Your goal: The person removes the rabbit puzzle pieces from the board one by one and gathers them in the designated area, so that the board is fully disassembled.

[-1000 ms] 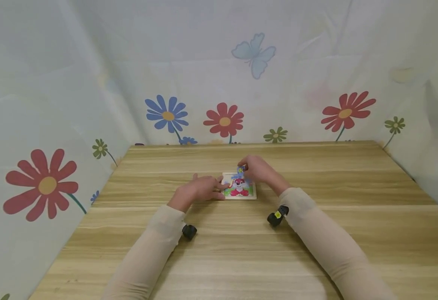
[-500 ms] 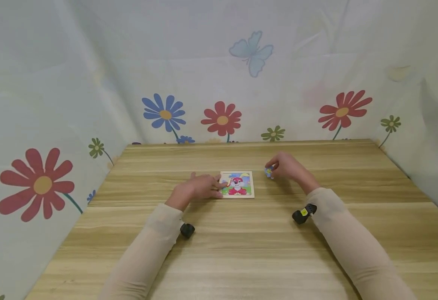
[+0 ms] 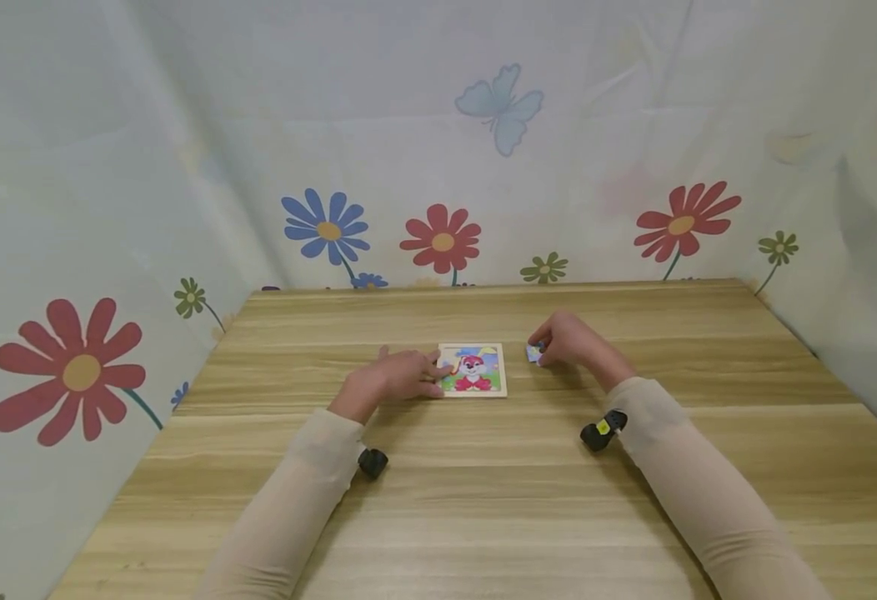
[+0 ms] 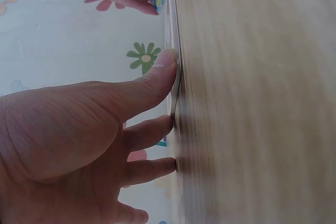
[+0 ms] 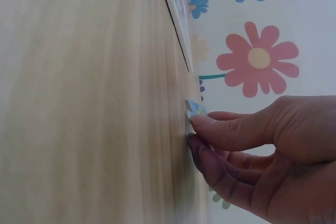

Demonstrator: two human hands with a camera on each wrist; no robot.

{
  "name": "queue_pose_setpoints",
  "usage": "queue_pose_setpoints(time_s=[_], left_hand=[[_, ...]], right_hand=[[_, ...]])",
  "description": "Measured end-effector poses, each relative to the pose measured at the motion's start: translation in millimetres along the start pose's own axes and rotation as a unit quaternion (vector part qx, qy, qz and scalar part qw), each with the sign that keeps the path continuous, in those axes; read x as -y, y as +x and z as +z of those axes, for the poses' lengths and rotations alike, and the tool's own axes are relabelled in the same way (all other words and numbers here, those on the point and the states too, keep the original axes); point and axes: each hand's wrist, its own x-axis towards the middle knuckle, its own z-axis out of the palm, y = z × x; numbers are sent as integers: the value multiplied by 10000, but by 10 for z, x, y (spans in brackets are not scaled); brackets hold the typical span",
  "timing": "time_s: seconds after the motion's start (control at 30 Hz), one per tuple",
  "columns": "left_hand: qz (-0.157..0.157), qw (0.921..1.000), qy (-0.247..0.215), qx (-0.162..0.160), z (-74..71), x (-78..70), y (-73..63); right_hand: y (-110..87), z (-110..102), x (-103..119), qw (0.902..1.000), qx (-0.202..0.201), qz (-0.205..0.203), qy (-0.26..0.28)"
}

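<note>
A small square jigsaw puzzle in a pale wooden frame (image 3: 504, 383) lies on the table, its picture showing a pink-and-white cartoon animal on blue and green. A pale yellow patch shows near its upper right corner. My left hand (image 3: 401, 377) rests at the puzzle's left side, fingertips and thumb on the frame's edge with the fingers fairly straight. To the right of the puzzle, my right hand (image 3: 572, 340) pinches a small blue puzzle piece (image 3: 533, 353) between thumb and fingers. The right wrist view has this piece (image 5: 195, 109) close over the tabletop, partly covered by the thumb.
The wood-grain table (image 3: 453, 500) reaches back to a white curtain (image 3: 378, 125) printed with flowers and a butterfly. Black wrist cameras hang at the left sleeve (image 3: 288, 500) and right sleeve (image 3: 709, 492), low over the table.
My right hand has carried the puzzle piece from the puzzle's upper right corner out to the right, then slightly back left, with the piece turned. My left hand stays on the frame.
</note>
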Motion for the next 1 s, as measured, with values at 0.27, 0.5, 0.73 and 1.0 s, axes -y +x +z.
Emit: queue_pose_setpoints(time_s=[0.27,0.5,0.73,1.0], left_hand=[[-11,10000,-76,-8,25,-10,-10],[-10,10000,-91,0,-1,-28,-6],[32,10000,-84,-25,-30,-39,-1],[25,10000,-21,16,3,-12,31]], right_hand=[[42,71,10,9987,30,-80,-497],[61,63,27,9965,168,-86,-809],[60,35,56,9952,196,-41,-954],[26,22,83,9959,190,123,-881]])
